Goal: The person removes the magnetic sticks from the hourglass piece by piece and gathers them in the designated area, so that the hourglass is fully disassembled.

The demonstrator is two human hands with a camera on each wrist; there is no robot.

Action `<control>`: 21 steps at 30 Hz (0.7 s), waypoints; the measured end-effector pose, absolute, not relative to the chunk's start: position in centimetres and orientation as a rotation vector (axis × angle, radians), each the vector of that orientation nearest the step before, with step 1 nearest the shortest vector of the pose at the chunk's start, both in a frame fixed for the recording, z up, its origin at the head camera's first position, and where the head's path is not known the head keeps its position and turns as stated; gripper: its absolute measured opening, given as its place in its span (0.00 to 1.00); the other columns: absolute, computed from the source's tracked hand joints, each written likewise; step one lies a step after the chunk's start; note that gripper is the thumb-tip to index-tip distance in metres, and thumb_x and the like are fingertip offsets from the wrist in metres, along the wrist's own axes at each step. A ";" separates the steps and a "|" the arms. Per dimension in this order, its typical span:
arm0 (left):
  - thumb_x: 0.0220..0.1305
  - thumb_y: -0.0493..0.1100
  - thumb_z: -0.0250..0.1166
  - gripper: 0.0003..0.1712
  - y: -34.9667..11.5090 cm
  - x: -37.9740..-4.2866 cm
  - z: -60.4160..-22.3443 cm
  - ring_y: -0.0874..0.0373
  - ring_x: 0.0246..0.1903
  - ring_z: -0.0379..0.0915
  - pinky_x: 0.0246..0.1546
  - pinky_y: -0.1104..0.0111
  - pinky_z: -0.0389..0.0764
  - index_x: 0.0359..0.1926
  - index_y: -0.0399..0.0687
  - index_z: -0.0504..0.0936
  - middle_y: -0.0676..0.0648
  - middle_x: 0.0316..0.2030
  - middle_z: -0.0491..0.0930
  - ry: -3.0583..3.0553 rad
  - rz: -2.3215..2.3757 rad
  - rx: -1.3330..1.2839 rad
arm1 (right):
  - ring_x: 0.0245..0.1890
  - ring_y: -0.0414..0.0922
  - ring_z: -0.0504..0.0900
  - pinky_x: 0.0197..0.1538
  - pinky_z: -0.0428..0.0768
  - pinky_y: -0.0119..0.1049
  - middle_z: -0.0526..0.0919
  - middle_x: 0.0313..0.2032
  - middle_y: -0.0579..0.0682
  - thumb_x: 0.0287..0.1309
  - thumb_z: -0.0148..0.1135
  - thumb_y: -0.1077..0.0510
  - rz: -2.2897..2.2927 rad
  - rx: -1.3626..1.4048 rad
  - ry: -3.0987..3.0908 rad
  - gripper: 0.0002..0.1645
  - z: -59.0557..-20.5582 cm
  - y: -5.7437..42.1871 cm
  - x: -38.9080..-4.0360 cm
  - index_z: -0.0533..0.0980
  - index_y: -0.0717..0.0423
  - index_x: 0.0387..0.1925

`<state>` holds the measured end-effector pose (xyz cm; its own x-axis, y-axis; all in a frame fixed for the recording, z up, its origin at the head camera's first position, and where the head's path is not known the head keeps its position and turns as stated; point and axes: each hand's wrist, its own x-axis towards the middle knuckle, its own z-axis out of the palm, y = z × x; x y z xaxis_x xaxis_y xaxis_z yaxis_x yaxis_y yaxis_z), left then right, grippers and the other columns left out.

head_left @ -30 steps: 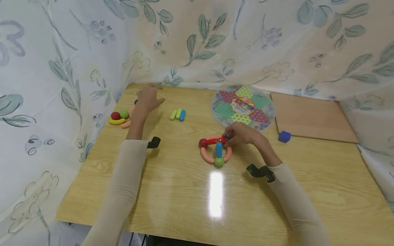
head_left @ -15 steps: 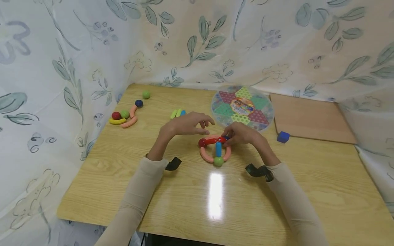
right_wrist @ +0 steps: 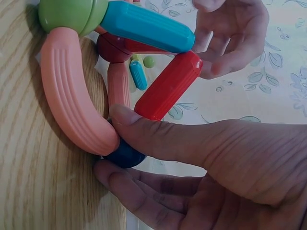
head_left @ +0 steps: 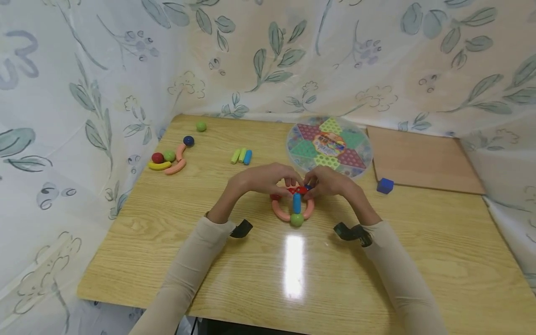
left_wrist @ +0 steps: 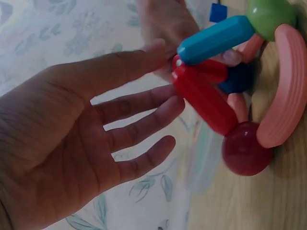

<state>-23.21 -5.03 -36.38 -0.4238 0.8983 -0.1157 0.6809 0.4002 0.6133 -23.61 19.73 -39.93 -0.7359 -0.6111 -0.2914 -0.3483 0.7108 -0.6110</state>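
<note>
Pinching the dark blue ball (right_wrist: 127, 156), the right hand (head_left: 330, 180) holds the rod-and-ball frame (head_left: 297, 204) on the table (head_left: 243, 279); near its peak (left_wrist: 180, 72) the left hand (left_wrist: 67, 134) spreads its fingers. Likely light, stiff but loosely joined, it seems best gripped by its balls.

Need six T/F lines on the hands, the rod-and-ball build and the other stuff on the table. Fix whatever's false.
1. The right hand holds the dark blue ball. True.
2. The left hand clasps the dark red ball. False: the left hand is by the top ends of the red rods.
3. The blue rod joins the dark red ball. False: the blue rod joins a glossy green ball.
4. A lone green ball lies near the table's far edge. True.
5. The yellow curved piece lies beside the brown board. False: the yellow curved piece lies at the table's left side.
6. In the head view, the star-patterned disc is left of the blue cube. True.
</note>
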 end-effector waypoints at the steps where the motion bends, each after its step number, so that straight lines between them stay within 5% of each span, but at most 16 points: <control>1: 0.72 0.40 0.67 0.23 -4.9 -23.2 -36.5 0.52 0.53 0.79 0.61 0.56 0.81 0.66 0.42 0.79 0.43 0.55 0.83 2.234 0.677 1.349 | 0.44 0.49 0.88 0.51 0.86 0.44 0.91 0.43 0.57 0.59 0.76 0.58 -0.733 -0.726 2.436 0.14 -39.9 19.7 -23.6 0.86 0.61 0.45; 11: 0.70 0.40 0.69 0.16 -4.5 -23.6 -37.6 0.55 0.45 0.81 0.52 0.67 0.81 0.56 0.40 0.82 0.44 0.46 0.87 2.295 0.466 1.226 | 0.46 0.50 0.89 0.53 0.87 0.46 0.91 0.45 0.58 0.60 0.76 0.59 -0.731 -0.732 2.423 0.19 -39.8 19.7 -23.4 0.85 0.63 0.51; 21: 0.73 0.42 0.67 0.08 -4.5 -23.7 -37.8 0.62 0.32 0.68 0.38 0.73 0.70 0.45 0.43 0.86 0.50 0.32 0.81 2.296 0.411 1.272 | 0.44 0.51 0.88 0.50 0.87 0.45 0.91 0.44 0.59 0.60 0.76 0.58 -0.731 -0.766 2.436 0.19 -39.9 19.8 -23.4 0.85 0.64 0.50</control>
<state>-23.68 -4.50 -37.85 -0.4526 0.8519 -0.2634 0.7074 0.5229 0.4755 -23.43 19.81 -39.85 -0.7277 -0.6267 -0.2787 -0.3697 0.7006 -0.6103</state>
